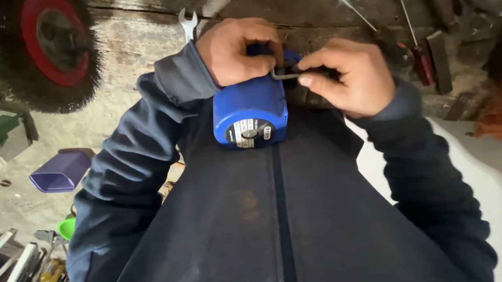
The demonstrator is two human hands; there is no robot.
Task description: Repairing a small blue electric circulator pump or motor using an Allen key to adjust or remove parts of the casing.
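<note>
A blue cylindrical motor housing (249, 109) with a round label plate on its end rests against my dark jacket. My left hand (235, 49) wraps over its top and holds it. My right hand (350, 76) pinches a small L-shaped hex key (284, 75) whose short end meets the housing's top edge. Both sleeves are dark blue. The part of the housing under my fingers is hidden.
An open-end spanner (187, 24) lies on the worn wooden bench (138, 38) just beyond my left wrist. A wire wheel brush with a red hub (40, 32) is at the upper left. A purple tub (61, 172) sits lower left; a red-handled screwdriver (419, 59) lies upper right.
</note>
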